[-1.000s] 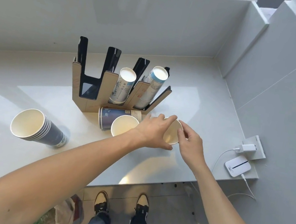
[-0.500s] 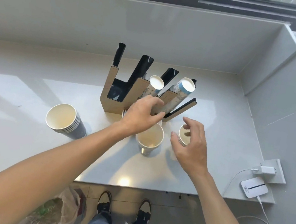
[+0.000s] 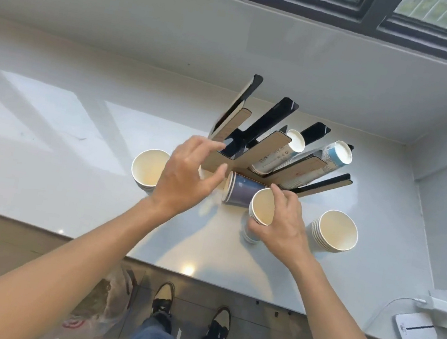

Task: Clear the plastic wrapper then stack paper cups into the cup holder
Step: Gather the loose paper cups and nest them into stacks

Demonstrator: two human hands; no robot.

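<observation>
1. Right hand (image 3: 283, 225): grip closed around a short stack of paper cups (image 3: 261, 212), upright, just in front of the cup holder (image 3: 266, 152).
2. Left hand (image 3: 185, 181): fingers spread, holding nothing, hovering at the holder's front edge.
3. Holder on tabletop (image 3: 45, 141); two slots hold cups.
4. Other cup stacks: one left (image 3: 148, 167), one right (image 3: 337, 231), one lying sideways (image 3: 242, 192).

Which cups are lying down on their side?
The dark blue cup stack lying in front of the cup holder, between both hands. The other loose stacks stand upright, mouths up.
</observation>
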